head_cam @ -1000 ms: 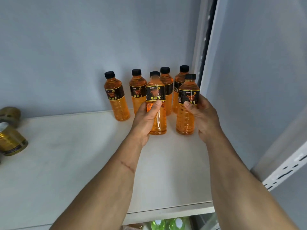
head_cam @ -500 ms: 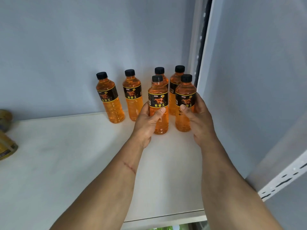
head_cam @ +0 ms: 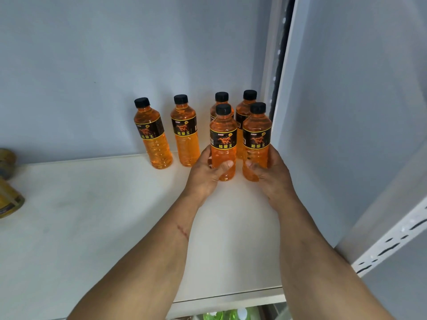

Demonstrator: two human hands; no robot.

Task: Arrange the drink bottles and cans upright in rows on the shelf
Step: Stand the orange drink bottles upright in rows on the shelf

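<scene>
Bottles (head_cam: 223, 144) upright on shelf (head_cam: 92, 215), apparently gripped by both hands (head_cam: 205, 174).

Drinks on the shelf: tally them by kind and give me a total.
Orange drink bottles with black caps: 6, four in the back row and two in front, one in the left hand and one in the right hand.
Gold cans at the left edge, partly cut off: 2.
Total: 8.

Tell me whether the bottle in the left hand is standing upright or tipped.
Upright: the front-left orange bottle stands with cap up and base on the white shelf, left hand wrapped around it.
</scene>
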